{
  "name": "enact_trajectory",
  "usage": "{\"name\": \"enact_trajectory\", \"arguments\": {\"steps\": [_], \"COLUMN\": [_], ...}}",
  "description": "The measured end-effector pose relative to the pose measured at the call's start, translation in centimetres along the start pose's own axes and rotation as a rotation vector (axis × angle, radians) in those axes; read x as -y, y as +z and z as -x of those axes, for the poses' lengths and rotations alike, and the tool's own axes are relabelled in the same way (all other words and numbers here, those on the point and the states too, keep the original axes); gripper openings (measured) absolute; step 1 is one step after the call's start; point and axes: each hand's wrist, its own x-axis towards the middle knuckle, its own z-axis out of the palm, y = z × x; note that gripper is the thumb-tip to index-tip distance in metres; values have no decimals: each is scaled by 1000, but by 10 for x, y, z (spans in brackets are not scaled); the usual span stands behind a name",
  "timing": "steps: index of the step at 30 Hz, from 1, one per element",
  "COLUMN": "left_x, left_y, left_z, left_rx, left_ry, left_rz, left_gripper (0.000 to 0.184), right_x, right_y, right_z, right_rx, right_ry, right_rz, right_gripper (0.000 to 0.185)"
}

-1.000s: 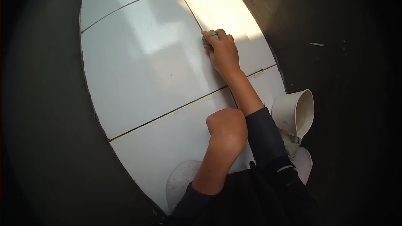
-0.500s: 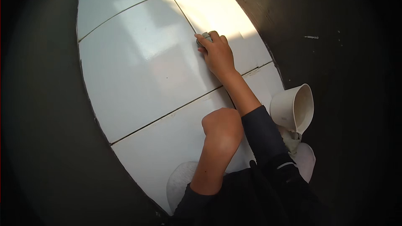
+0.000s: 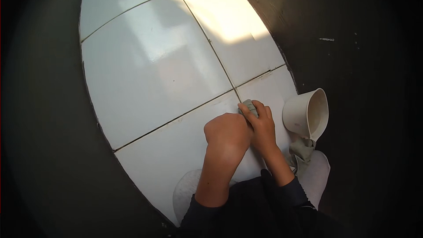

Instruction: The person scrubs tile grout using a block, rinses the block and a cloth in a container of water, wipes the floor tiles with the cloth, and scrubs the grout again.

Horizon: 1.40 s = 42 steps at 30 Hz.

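Note:
My right hand [image 3: 263, 128] is closed around a folded grey cloth [image 3: 250, 107], which it presses onto the dark joint between white floor tiles [image 3: 185, 68], just below where two joints cross. Close on its left, my left hand [image 3: 227, 132] is bent down at the wrist over the nearest tile. Only its back and wrist show; the fingers are hidden underneath, so I cannot tell what they hold.
A white plastic tub [image 3: 299, 113] lies tipped beside my right forearm, its mouth facing right. Below it is a crumpled grey-green rag [image 3: 303, 148]. Dark floor [image 3: 352, 70] borders the tiles. My knees in light trousers [image 3: 318, 174] are at the bottom. Sunlight falls on the far tiles.
My right hand has pulled the grey cloth back along the tile joint toward me, from the far part to beside my left hand. The left hand has shifted slightly left.

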Motion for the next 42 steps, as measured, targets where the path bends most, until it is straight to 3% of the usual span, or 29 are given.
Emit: {"name": "enact_trajectory", "arguments": {"steps": [8, 15, 25, 27, 31, 36, 40, 42], "left_x": [13, 25, 46, 48, 40, 29, 26, 25], "left_y": [2, -7, -7, -6, 1, 0, 1, 0], "left_z": [3, 8, 26, 26, 27, 26, 22, 19], "left_rx": [-81, -48, -46, -35, -75, -48, -79, -43], "left_ry": [-3, -83, -43, -18, -8, 9, 43, 23], "left_rz": [43, 77, 121, 129, 32, 13, -2, 0], "left_gripper": [25, 27, 27, 27, 26, 27, 28, 28], "right_x": [2, -1, 3, 1, 4, 7, 5, 2], "right_y": [24, -2, 10, 2, -9, 14, 10, -2], "right_z": [-59, 18, -28, 8, 38, -28, -23, 16], "right_rx": [-133, -5, -120, 10, 44, -113, -119, 40], "right_ry": [-42, 27, -50, 49, 80, -32, -42, 50], "right_rz": [-35, 3, 12, 10, 44, 64, 80, 81], "right_gripper": [42, 44, 43, 47, 48, 44, 45, 49]}}
